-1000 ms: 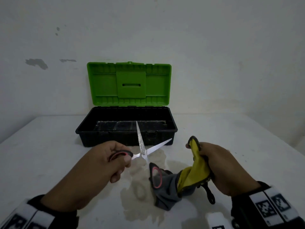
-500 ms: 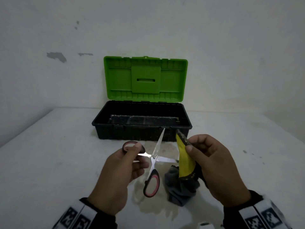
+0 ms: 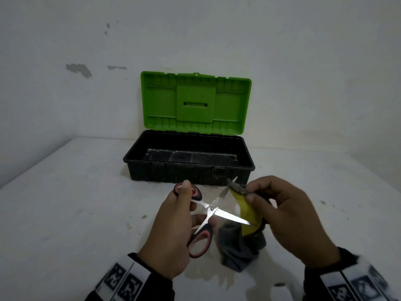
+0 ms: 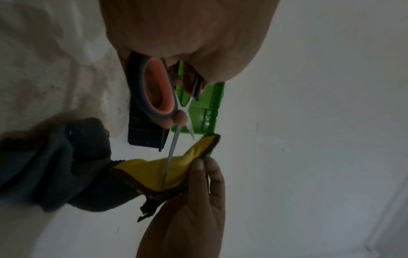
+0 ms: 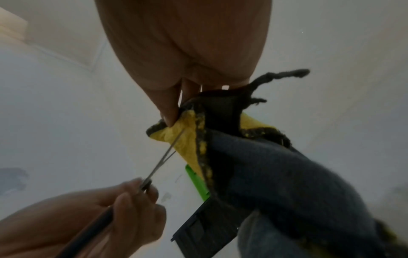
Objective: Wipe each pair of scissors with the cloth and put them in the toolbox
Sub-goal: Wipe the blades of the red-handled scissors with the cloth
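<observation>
One pair of scissors (image 3: 208,210), one cloth (image 3: 243,235) and one toolbox (image 3: 188,161) are showing, the toolbox sitting lid-up at the back of the table (image 3: 65,203). The left hand (image 3: 173,231) is gripping the scissors by the handles, blades spread, lower tip lying against the cloth's yellow face, in front of the toolbox. The right hand (image 3: 288,216) is pinching the cloth's top edge, grey part drooping to the table; one blade tip is blurring behind the cloth.
</observation>
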A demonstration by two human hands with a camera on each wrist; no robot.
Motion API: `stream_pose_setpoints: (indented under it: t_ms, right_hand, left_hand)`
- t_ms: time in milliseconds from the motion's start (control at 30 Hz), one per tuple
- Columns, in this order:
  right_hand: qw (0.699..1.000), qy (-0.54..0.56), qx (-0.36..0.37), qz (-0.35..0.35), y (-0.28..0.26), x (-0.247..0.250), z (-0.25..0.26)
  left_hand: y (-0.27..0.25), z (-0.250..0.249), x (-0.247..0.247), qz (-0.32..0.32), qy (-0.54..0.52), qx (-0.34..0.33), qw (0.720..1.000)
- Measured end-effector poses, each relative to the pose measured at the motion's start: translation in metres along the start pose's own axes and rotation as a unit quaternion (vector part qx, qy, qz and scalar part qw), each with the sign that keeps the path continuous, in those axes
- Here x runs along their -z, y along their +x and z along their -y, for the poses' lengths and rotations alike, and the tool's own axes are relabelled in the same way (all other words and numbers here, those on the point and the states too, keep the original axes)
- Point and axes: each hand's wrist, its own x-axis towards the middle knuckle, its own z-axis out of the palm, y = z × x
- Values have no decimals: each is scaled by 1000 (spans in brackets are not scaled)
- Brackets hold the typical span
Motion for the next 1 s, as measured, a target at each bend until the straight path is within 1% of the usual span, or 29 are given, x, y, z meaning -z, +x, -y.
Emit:
stream_pose_setpoints:
  t_ms: [133, 200, 300, 400, 500, 700, 767, 867, 1000]
  right_hand:
    - [999, -19, 26, 40, -5, -12, 11]
    - [998, -21, 36, 45, -6, -16, 16]
    - [998, -23, 52, 23, -7, -22, 18]
    - [997, -51, 51, 6, -9, -30, 15]
    - [997, -54, 50, -14, -11, -36, 15]
    - [998, -55, 33, -26, -11, -43, 18]
    - [998, -61, 19, -28, -11, -47, 18]
    - [997, -56, 1, -47, -8, -49, 16]
    - [994, -51, -22, -89, 2, -45, 11]
  left_hand:
    - [-2, -1, -7, 10, 54, -73, 996]
    - [-1, -1, -9, 1, 84, -109, 990]
    - [-1, 0, -12, -22, 124, -152, 980]
    - [-4, 0, -15, -29, 147, -173, 973]
    - [-5, 1, -17, -35, 174, -194, 965]
    - [-7, 0, -19, -49, 173, -188, 966]
    - [-7, -2, -19, -43, 168, -191, 966]
    - [-5, -5, -18, -34, 137, -166, 976]
    - [1, -1, -17, -44, 126, -140, 981]
